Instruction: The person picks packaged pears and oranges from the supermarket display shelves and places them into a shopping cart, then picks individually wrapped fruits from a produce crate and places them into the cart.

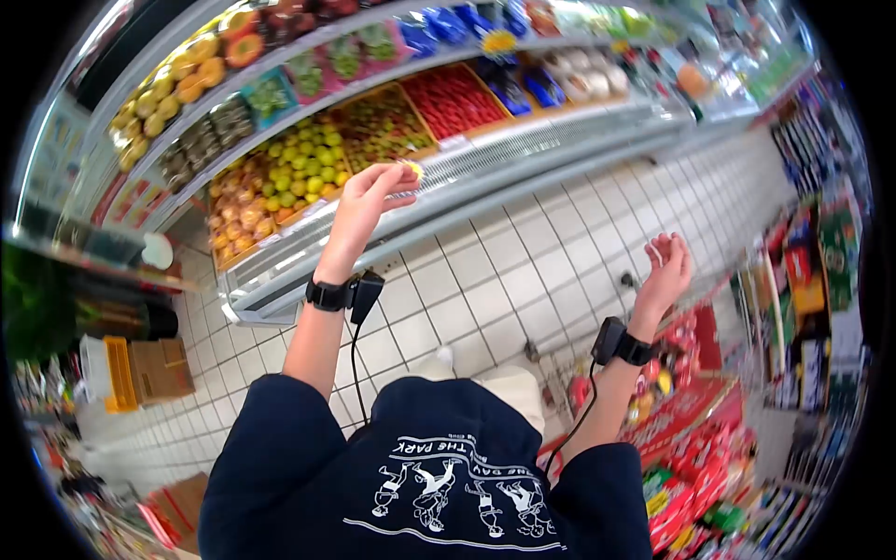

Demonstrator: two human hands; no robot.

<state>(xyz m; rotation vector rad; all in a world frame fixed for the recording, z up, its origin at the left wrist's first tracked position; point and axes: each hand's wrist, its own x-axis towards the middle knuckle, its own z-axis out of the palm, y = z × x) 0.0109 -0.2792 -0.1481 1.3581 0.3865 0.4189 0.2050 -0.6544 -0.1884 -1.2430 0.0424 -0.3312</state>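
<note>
My left hand [371, 201] reaches out over the front edge of a chilled produce shelf [523, 149]. Its thumb and fingers come together around a small yellow thing [414, 170], too small to name. Just beyond it lie green-yellow fruits [301, 168], mixed red-green fruits [378, 126] and small red fruits [452, 100]. On the other side, my right hand [666, 271] hangs above the tiled floor with loosely bent fingers apart and nothing visible in them. A black band with a cabled device sits on each wrist.
Upper shelves carry peaches [245, 49] and packed produce. To the right stand a red display with packages [695, 439] and stocked shelves [807, 280]. A cardboard box [161, 371] and an orange crate [119, 373] stand on the tiles at left.
</note>
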